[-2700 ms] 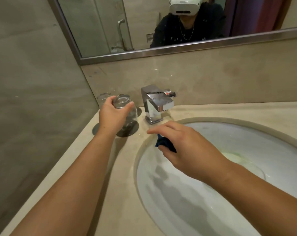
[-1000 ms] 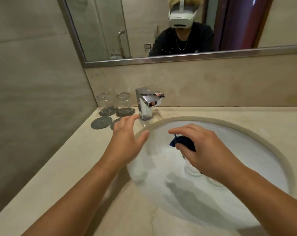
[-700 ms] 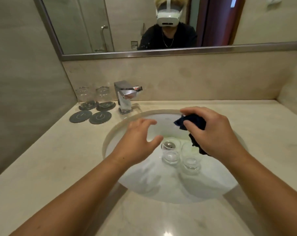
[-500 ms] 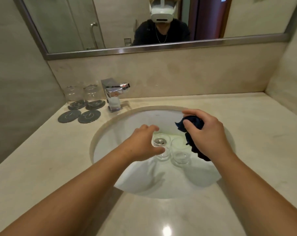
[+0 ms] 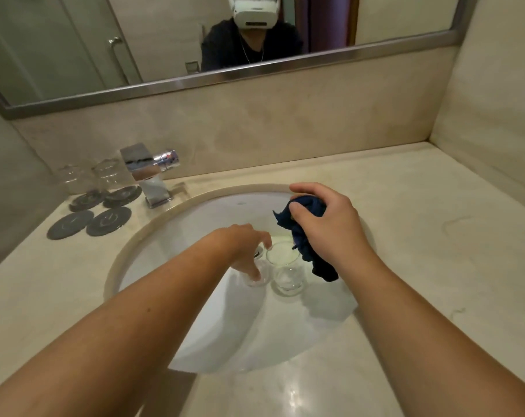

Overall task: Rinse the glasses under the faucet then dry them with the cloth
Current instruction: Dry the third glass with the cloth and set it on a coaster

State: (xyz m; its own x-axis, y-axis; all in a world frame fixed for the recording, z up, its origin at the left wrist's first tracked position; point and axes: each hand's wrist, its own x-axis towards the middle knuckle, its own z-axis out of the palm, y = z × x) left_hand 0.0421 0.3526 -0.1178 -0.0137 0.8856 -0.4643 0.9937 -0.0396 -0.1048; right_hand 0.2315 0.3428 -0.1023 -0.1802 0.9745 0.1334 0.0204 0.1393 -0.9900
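Just beside the left hand's (image 5: 242,247) glass (image 5: 257,280) stands another glass (image 5: 286,276).

Four glasses in all: two upright glasses (image 5: 256,278) (image 5: 286,273) at the middle of the sink (image 5: 195,224), two inverted glasses (image 5: 72,179) (image 5: 108,175) at 10 o'clock from it. Four coasters (image 5: 70,224) (image 5: 108,221) (image 5: 88,200) (image 5: 122,195), dark and round, also at 10 o'clock: two bare, two under glass. One faucet (image 5: 148,176) at 11 o'clock. One cloth (image 5: 303,233), dark blue. One sink, one mirror (image 5: 75,40) at 12 o'clock. Two hands: left hand (image 5: 243,248), right hand (image 5: 327,224).
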